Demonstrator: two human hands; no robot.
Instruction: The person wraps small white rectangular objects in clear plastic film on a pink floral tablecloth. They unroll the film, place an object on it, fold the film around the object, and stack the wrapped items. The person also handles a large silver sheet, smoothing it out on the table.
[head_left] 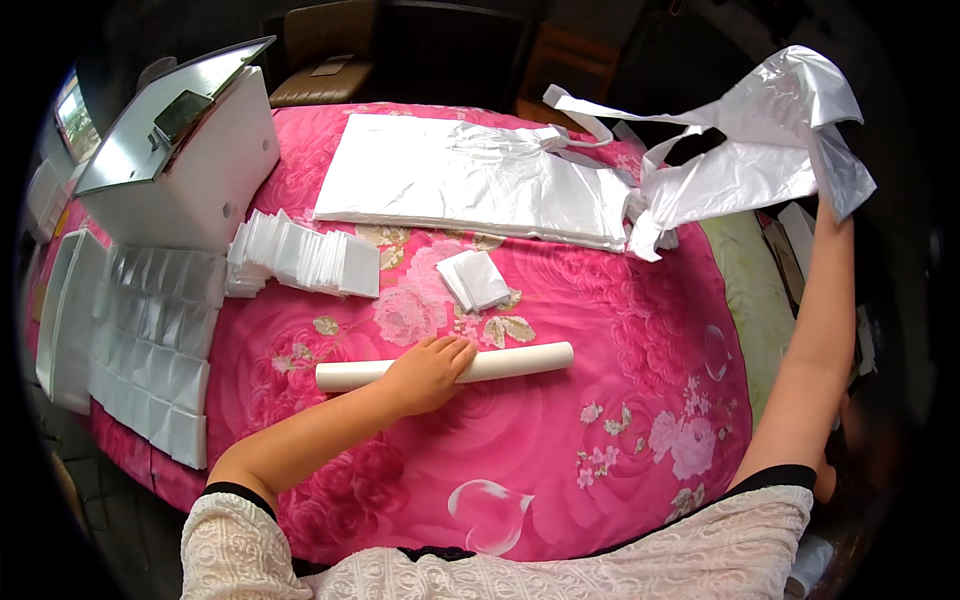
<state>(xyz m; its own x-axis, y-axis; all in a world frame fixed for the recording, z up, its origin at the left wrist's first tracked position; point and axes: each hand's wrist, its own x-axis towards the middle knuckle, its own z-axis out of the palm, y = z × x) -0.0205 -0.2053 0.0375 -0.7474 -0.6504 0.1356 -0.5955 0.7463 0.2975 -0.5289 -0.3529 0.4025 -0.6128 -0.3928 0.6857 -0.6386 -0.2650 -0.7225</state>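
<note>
My left hand (432, 372) lies across a smooth white roll (530, 361), its fingers curled over the top. The roll rests crosswise on the pink cloth in front of me. At the far right my right arm (815, 330) is stretched out and raised, with a white plastic bag with handles (765, 120) up in the air at its end. The bag covers the fingers of that hand. Its lower part hangs over a flat pile of white plastic bags (420, 170) at the far side of the table. A small stack of folded white squares (473, 280) sits beyond the roll.
A pink flowered cloth (620, 400) covers the table. At left are a row of folded white squares (300, 258), columns of folded white packets (155, 340), a white tray (66, 320), and a white foam box (200, 165) under a shiny panel (140, 115) bearing a dark device (182, 115).
</note>
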